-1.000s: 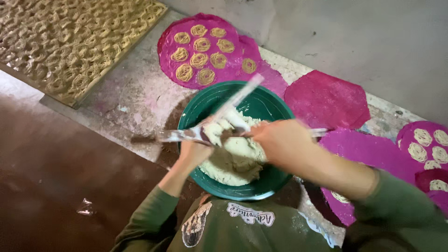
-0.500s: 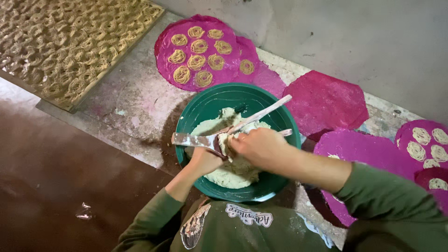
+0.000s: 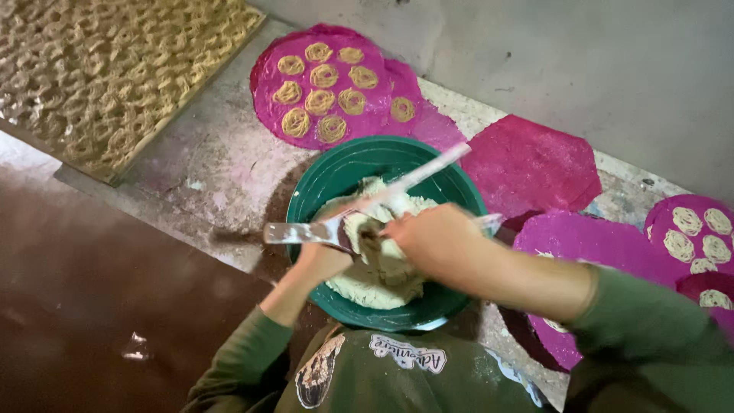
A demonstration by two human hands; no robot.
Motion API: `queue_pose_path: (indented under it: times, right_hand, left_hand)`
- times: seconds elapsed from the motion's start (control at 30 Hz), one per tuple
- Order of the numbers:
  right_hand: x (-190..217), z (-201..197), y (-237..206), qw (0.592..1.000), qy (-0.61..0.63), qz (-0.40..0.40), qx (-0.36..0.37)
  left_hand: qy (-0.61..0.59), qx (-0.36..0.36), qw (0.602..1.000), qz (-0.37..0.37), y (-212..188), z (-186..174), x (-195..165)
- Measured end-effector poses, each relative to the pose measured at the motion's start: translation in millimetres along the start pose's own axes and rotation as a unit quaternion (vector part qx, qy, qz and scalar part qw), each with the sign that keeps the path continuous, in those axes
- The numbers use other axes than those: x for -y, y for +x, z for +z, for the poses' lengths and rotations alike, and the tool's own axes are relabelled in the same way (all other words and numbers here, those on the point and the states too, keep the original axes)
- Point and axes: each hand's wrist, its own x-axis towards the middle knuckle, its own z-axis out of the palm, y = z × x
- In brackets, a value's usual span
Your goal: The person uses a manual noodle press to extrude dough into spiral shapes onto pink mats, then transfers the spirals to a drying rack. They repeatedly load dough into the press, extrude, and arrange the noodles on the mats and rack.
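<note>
Both hands are over the green bowl: the left hand grips a flat metal tool smeared white, held roughly level across the rim, and the right hand presses down on the dough, fingers curled into it. A long pale stick slants up out of the mass; whether the right hand holds its lower end is hard to tell. That dough sits heaped in the bowl's near half, pale and wet-looking, so it should be soft, sticky and heavy for its bulk, best scooped from underneath. Left forearm comes up from below, elbow tucked; the right arm reaches in from the right, wrist bent down. Around the bowl on the floor lie pink mats, one carrying spiral coils, and a woven tray at far left.
</note>
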Motion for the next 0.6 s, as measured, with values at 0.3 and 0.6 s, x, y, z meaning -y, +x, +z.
queue_pose_path:
  times: [0.3,0.6]
  right_hand:
    - [-24.1,-15.0,-22.7,0.998,0.038,0.032,-0.033]
    - [-15.2,29.4,-14.7,0.988,0.104,0.051,-0.105]
  left_hand:
    - [0.128,-0.100,0.978,0.131,4.9,-23.7,-4.1]
    - [-0.045,-0.140,0.986,-0.080,-0.6,-6.8,14.1]
